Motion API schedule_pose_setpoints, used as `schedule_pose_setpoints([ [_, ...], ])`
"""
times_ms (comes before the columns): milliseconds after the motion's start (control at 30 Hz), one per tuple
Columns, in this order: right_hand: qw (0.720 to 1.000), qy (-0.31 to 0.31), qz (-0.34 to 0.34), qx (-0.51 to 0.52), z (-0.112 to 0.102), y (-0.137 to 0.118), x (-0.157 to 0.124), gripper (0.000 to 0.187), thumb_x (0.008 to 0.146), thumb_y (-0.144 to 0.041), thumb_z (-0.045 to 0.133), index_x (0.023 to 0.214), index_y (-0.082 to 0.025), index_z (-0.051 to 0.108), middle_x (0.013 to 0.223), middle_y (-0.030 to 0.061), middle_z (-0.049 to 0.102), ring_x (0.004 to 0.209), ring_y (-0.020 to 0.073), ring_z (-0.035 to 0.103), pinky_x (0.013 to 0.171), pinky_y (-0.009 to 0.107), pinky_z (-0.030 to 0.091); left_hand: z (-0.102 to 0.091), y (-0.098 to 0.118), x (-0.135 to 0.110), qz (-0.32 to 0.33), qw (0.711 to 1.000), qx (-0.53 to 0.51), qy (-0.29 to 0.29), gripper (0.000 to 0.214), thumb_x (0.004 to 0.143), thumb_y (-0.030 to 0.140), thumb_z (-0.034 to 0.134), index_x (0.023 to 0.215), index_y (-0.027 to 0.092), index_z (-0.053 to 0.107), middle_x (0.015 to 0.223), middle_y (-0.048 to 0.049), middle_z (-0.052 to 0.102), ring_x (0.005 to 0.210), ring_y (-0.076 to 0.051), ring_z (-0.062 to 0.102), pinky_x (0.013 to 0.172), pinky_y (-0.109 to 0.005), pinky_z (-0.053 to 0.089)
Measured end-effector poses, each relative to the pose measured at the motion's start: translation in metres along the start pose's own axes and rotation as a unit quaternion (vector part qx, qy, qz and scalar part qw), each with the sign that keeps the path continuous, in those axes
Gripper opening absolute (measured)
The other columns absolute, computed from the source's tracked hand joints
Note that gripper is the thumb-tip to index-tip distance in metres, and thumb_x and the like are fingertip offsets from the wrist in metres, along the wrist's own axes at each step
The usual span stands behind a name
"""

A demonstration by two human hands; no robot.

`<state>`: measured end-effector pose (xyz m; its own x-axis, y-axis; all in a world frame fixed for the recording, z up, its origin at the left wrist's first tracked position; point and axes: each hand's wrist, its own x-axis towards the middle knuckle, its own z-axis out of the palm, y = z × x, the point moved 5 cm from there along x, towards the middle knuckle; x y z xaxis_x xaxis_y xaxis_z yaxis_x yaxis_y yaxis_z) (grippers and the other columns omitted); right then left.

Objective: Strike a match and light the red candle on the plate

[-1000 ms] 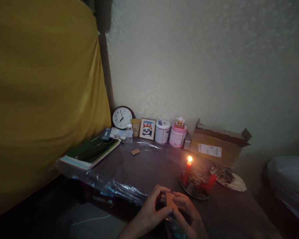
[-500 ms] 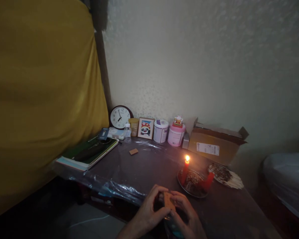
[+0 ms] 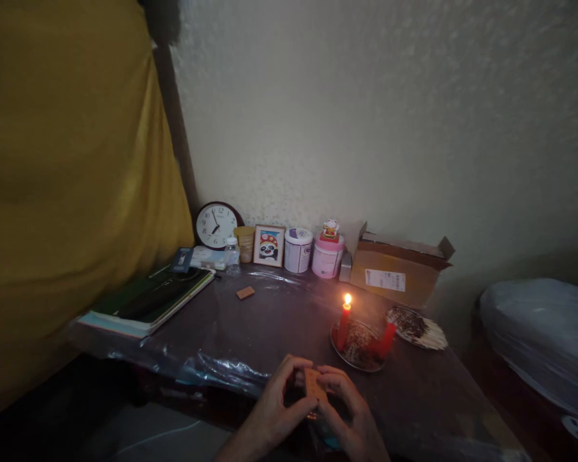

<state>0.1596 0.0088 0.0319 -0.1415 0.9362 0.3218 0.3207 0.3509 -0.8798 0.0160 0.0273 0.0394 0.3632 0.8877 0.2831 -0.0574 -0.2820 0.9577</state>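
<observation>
Close to the table's front edge, my left hand (image 3: 283,401) and my right hand (image 3: 344,407) come together around a small orange-brown box (image 3: 315,385) about the size of a matchbox. My left fingers and thumb grip its left side and lower end, while my right fingers press on its right side. Part of the box is covered by the fingers. Beyond my hands, a lit red candle (image 3: 344,324) stands on a metal plate (image 3: 359,366) strewn with dark and reddish bits. A second red candle piece (image 3: 388,338) leans on that plate, unlit.
A flat brown piece (image 3: 245,292) lies mid-table. Along the wall are a clock (image 3: 216,224), a framed panda picture (image 3: 269,247), two tins (image 3: 297,251) and a cardboard box (image 3: 390,273). Another plate (image 3: 431,335) holds pale sticks. Books (image 3: 149,298) lie left.
My view has turned slightly right, so the table's things appear further left. Both hands keep hold of the small box, with almost no change in grip.
</observation>
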Motion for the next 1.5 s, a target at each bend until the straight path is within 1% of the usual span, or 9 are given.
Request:
schedule_pose_setpoints([
  [167, 0.999, 0.001, 0.02, 0.032, 0.001, 0.011, 0.001, 0.028, 0.077, -0.044, 0.059, 0.095, -0.022, 0.062, 0.116, 0.0086, 0.057, 0.102, 0.0232, 0.06, 0.087, 0.032, 0.05, 0.0, -0.001, 0.0, 0.01, 1.0, -0.012, -0.003, 0.034, 0.072, 0.02, 0.064, 0.103, 0.021, 0.052, 0.098, -0.0031, 0.055, 0.093, -0.019, 0.055, 0.082, -0.03, 0.043],
  [333, 0.999, 0.002, 0.018, 0.032, 0.0, 0.018, 0.001, 0.027, 0.077, -0.042, 0.061, 0.095, -0.022, 0.063, 0.115, 0.0088, 0.058, 0.103, 0.0235, 0.059, 0.088, 0.031, 0.05, 0.0, -0.003, 0.0, 0.013, 1.0, 0.001, 0.0, 0.032, 0.072, 0.02, 0.064, 0.102, 0.022, 0.052, 0.096, -0.0021, 0.054, 0.089, -0.017, 0.055, 0.08, -0.029, 0.043],
  [600, 0.999, 0.008, 0.001, 0.041, 0.002, 0.017, 0.002, 0.023, 0.077, -0.038, 0.061, 0.094, -0.022, 0.062, 0.114, 0.0096, 0.059, 0.1, 0.024, 0.061, 0.085, 0.031, 0.052, -0.001, 0.002, 0.001, 0.009, 1.0, 0.001, -0.002, 0.033, 0.071, 0.016, 0.063, 0.101, 0.022, 0.053, 0.098, -0.0025, 0.054, 0.092, -0.018, 0.054, 0.082, -0.03, 0.042],
  [833, 0.999, 0.002, -0.019, 0.031, 0.004, 0.013, 0.005, 0.021, 0.079, -0.035, 0.059, 0.097, -0.023, 0.061, 0.118, 0.0081, 0.056, 0.103, 0.023, 0.06, 0.087, 0.031, 0.05, -0.004, -0.003, 0.0, 0.029, 0.999, 0.037, 0.012, 0.033, 0.072, 0.021, 0.063, 0.104, 0.022, 0.052, 0.099, -0.0032, 0.053, 0.091, -0.018, 0.051, 0.08, -0.029, 0.041],
  [1033, 0.999, 0.007, -0.026, 0.024, 0.006, 0.009, 0.008, 0.023, 0.079, -0.035, 0.059, 0.098, -0.024, 0.062, 0.112, 0.0077, 0.059, 0.099, 0.0222, 0.061, 0.084, 0.029, 0.052, -0.006, -0.003, 0.001, 0.028, 0.999, 0.032, 0.017, 0.032, 0.075, 0.024, 0.06, 0.106, 0.023, 0.051, 0.098, -0.0035, 0.051, 0.092, -0.019, 0.051, 0.082, -0.03, 0.04],
  [1167, 0.999, 0.014, -0.024, 0.029, 0.006, 0.01, 0.01, 0.023, 0.078, -0.037, 0.059, 0.097, -0.025, 0.062, 0.112, 0.0075, 0.06, 0.098, 0.0228, 0.061, 0.082, 0.029, 0.053, -0.005, -0.006, -0.001, 0.019, 0.999, -0.041, 0.005, 0.034, 0.076, 0.031, 0.059, 0.108, 0.023, 0.049, 0.102, -0.0055, 0.053, 0.093, -0.02, 0.052, 0.082, -0.033, 0.04],
  [1267, 0.999, 0.017, -0.01, 0.04, 0.007, 0.014, 0.01, 0.025, 0.079, -0.04, 0.057, 0.098, -0.024, 0.061, 0.115, 0.0081, 0.058, 0.099, 0.023, 0.061, 0.081, 0.029, 0.053, -0.003, -0.013, -0.001, -0.032, 0.99, -0.137, -0.023, 0.038, 0.079, 0.036, 0.056, 0.113, 0.023, 0.045, 0.097, -0.0063, 0.058, 0.091, -0.021, 0.056, 0.081, -0.035, 0.041],
  [1400, 0.998, 0.036, -0.022, 0.044, 0.009, 0.018, 0.008, 0.027, 0.077, -0.041, 0.058, 0.099, -0.024, 0.06, 0.116, 0.0078, 0.058, 0.1, 0.0231, 0.061, 0.084, 0.03, 0.051, -0.004, -0.029, 0.0, -0.087, 0.972, -0.218, 0.004, 0.038, 0.076, 0.041, 0.059, 0.108, 0.023, 0.05, 0.093, -0.0042, 0.06, 0.085, -0.019, 0.057, 0.079, -0.033, 0.041],
  [1500, 0.996, 0.061, -0.04, 0.044, 0.011, 0.021, 0.006, 0.03, 0.076, -0.047, 0.058, 0.095, -0.024, 0.061, 0.113, 0.0076, 0.06, 0.099, 0.0233, 0.06, 0.083, 0.03, 0.05, -0.002, -0.044, 0.0, -0.131, 0.946, -0.296, 0.016, 0.038, 0.072, 0.044, 0.062, 0.103, 0.024, 0.054, 0.091, -0.0035, 0.06, 0.082, -0.018, 0.057, 0.071, -0.03, 0.041],
])
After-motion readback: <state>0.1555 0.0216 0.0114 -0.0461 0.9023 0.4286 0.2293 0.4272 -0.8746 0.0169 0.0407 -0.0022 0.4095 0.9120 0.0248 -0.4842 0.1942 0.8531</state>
